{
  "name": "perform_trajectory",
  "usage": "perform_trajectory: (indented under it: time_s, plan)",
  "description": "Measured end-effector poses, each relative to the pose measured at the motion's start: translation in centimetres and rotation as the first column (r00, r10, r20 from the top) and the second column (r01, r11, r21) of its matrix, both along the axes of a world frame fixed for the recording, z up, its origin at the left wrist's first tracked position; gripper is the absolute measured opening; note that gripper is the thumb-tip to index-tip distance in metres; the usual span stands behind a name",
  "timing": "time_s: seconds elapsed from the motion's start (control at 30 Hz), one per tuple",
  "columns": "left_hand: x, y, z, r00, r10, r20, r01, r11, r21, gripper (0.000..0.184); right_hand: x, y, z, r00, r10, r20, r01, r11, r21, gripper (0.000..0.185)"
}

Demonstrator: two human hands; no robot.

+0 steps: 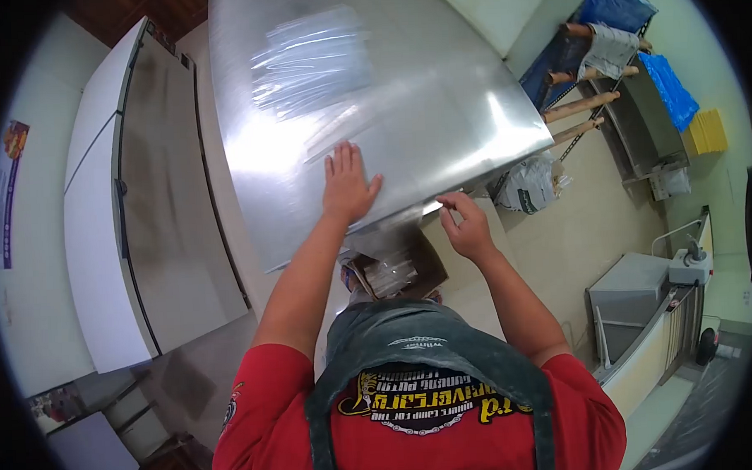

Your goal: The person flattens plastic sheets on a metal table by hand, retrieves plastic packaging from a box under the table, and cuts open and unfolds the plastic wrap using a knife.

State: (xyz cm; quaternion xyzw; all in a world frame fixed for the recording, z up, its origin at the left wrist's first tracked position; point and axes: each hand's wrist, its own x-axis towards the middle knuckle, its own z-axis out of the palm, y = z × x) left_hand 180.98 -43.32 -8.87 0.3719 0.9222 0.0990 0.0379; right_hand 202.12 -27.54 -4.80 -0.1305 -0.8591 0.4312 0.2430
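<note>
My left hand (348, 186) lies flat on the shiny metal table (438, 108), palm down with fingers stretched out, near its front edge. By that edge, to the right, my right hand (465, 225) is closed with thumb and forefinger pinched. Whether anything is between those fingertips is too small to tell. Farther up the tabletop lies a stack of clear plastic bags or sheets (312, 61). Below the edge, between my hands, is a blurred see-through piece of plastic (384, 239). Under it stands an open cardboard box (429, 266) with clear plastic inside (391, 276).
A long white cabinet (103, 236) with a grey top stands at the left. At the right are a rack with wooden poles (583, 108), a white plastic bag (527, 184) on the floor, a blue sheet (667, 90) and a grey box (630, 288).
</note>
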Motion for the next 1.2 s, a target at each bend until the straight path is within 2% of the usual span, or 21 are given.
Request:
perform_trajectory:
  time_s: [0.27, 0.37, 0.43, 0.47, 0.53, 0.57, 0.6, 0.63, 0.73, 0.77, 0.8, 0.83, 0.87, 0.9, 0.97, 1.0, 1.03, 1.1, 1.13, 1.17, 1.2]
  plan:
    - [-3.0, -0.4, -0.2, 0.999, -0.038, 0.037, 0.034, 0.992, 0.122, 0.079, -11.4, -6.4, 3.2, 1.0, 0.002, -0.014, 0.001, 0.973, 0.23, 0.033]
    - [-5.0, 0.0, -1.2, 0.998, -0.025, 0.064, 0.016, 0.99, 0.141, 0.077, -12.7, -7.8, 1.5, 0.989, 0.109, 0.104, -0.132, 0.96, 0.247, 0.045]
    - [-7.0, 0.5, -1.9, 0.999, -0.052, -0.013, 0.053, 0.972, 0.228, 0.067, -13.7, -8.1, 0.3, 0.968, 0.181, 0.175, -0.22, 0.944, 0.245, 0.051]
    - [-8.3, 0.6, -2.1, 0.999, -0.038, -0.011, 0.039, 0.97, 0.242, 0.067, -14.2, -8.2, -0.3, 0.941, 0.189, 0.282, -0.27, 0.919, 0.286, 0.058]
    - [-10.4, 0.3, -1.5, 0.967, -0.176, 0.186, 0.081, 0.9, 0.429, 0.051, -15.4, -8.0, -1.1, 0.896, 0.206, 0.393, -0.344, 0.882, 0.322, 0.065]
    - [-10.5, 0.1, -1.3, 0.97, -0.157, 0.188, 0.062, 0.899, 0.433, 0.051, -16.1, -7.7, -1.5, 0.866, 0.154, 0.476, -0.386, 0.811, 0.44, 0.069]
    - [-10.1, -0.6, 0.8, 0.982, -0.085, 0.17, -0.046, 0.762, 0.646, 0.045, -17.0, -7.1, -1.8, 0.837, 0.091, 0.54, -0.429, 0.721, 0.544, 0.074]
    - [-9.5, -1.4, 3.0, 0.987, -0.009, 0.163, -0.13, 0.567, 0.814, 0.041, -18.3, -6.2, -1.9, 0.837, 0.109, 0.536, -0.442, 0.713, 0.544, 0.074]
    - [-5.0, -3.5, 5.6, 0.908, -0.141, 0.393, -0.192, 0.696, 0.692, 0.043, -22.2, -3.5, -3.0, 0.769, 0.165, 0.618, -0.564, 0.63, 0.534, 0.078]
    - [-3.4, -3.1, 5.0, 0.868, -0.173, 0.465, -0.194, 0.744, 0.64, 0.045, -24.4, -2.5, -4.1, 0.849, 0.168, 0.5, -0.482, 0.632, 0.607, 0.075]
    - [-1.8, -2.2, 4.5, 0.883, -0.127, 0.451, -0.216, 0.744, 0.632, 0.045, -27.2, -1.2, -4.6, 0.915, 0.176, 0.362, -0.387, 0.637, 0.667, 0.074]
    - [0.0, -0.8, 3.8, 0.939, -0.045, 0.341, -0.166, 0.809, 0.564, 0.05, -30.3, -0.1, -3.9, 0.914, 0.221, 0.341, -0.4, 0.637, 0.659, 0.074]
    - [0.8, 0.8, 3.1, 0.975, 0.014, 0.223, -0.12, 0.875, 0.469, 0.056, -33.4, 0.9, -2.5, 0.791, 0.221, 0.57, -0.53, 0.712, 0.46, 0.068]
    - [0.9, 2.6, 2.0, 0.976, 0.035, 0.214, -0.128, 0.891, 0.436, 0.056, -35.5, 2.0, -1.9, 0.601, 0.247, 0.76, -0.595, 0.773, 0.219, 0.064]
    - [0.5, 5.3, 0.1, 0.974, 0.226, 0.032, -0.228, 0.955, 0.191, 0.066, -38.8, 4.7, -2.8, 0.689, 0.37, 0.623, -0.603, 0.77, 0.209, 0.061]
    - [-0.6, 5.9, 0.0, 0.978, 0.208, 0.024, -0.209, 0.964, 0.165, 0.066, -39.4, 5.8, -3.2, 0.755, 0.443, 0.485, -0.598, 0.767, 0.231, 0.058]
    - [-2.6, 6.7, 0.2, 0.974, 0.226, 0.01, -0.225, 0.963, 0.147, 0.068, -39.0, 6.5, -3.4, 0.765, 0.436, 0.474, -0.583, 0.782, 0.221, 0.058]
    - [-6.8, 7.9, 0.0, 0.97, 0.242, 0.02, -0.243, 0.97, 0.033, 0.07, -36.3, 6.8, -4.1, 0.79, 0.341, 0.51, -0.605, 0.57, 0.556, 0.053]
    - [-9.2, 7.9, -0.5, 0.969, 0.243, 0.042, -0.24, 0.969, -0.063, 0.07, -33.9, 6.4, -3.2, 0.823, 0.335, 0.458, -0.539, 0.713, 0.447, 0.052]
    - [-11.7, 8.0, -1.5, 0.96, 0.273, 0.059, -0.272, 0.962, -0.02, 0.066, -30.5, 5.6, -2.1, 0.857, 0.316, 0.408, -0.458, 0.829, 0.321, 0.051]
    - [-14.2, 8.2, -2.1, 0.952, 0.297, 0.077, -0.3, 0.954, 0.019, 0.063, -26.5, 5.0, -2.4, 0.898, 0.341, 0.277, -0.436, 0.772, 0.463, 0.055]
